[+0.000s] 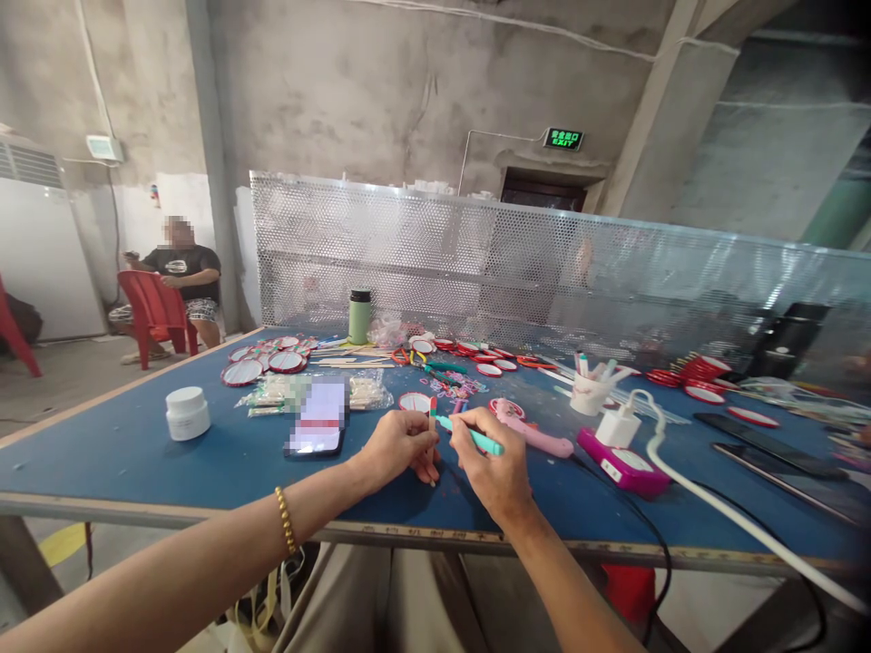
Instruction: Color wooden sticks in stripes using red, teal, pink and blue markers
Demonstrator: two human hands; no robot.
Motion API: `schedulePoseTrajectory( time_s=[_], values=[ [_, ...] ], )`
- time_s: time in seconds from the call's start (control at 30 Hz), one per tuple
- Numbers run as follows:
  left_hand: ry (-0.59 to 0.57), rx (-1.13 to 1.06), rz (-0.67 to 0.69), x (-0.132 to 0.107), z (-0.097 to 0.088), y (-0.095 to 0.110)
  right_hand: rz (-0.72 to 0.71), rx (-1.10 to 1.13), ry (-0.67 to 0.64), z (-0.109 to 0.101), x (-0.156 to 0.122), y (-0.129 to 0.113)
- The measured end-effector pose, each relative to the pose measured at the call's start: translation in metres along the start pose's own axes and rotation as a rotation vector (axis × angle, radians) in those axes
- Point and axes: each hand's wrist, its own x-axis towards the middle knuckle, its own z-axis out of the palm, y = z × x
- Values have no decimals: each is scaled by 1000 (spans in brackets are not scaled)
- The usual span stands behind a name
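Near the table's front edge, my left hand (401,446) pinches a thin wooden stick (432,415) upright. The stick's upper end shows red and green colour. My right hand (495,458) grips a turquoise marker (482,438) like a pen, its tip pointing left at the coloured end of the stick. Whether the tip touches the stick I cannot tell. Just behind my hands lie a round red-rimmed disc (414,401) and a scatter of small pink and purple pieces (457,392). A pink glue gun (537,437) rests right of my right hand.
Left of my hands are a lit phone (318,419), bagged sticks (364,390) and a white jar (188,414). A green bottle (359,317) stands behind. On the right are a cup of markers (589,394), a magenta power strip (622,462) and cables. A person (183,272) sits far left.
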Motion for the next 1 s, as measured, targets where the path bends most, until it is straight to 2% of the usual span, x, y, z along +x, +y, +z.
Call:
schedulePoseTrajectory(
  time_s=[1.0],
  values=[
    [1,-2,-2,1,-1,-1,14,22,22,0,1,-1]
  ],
)
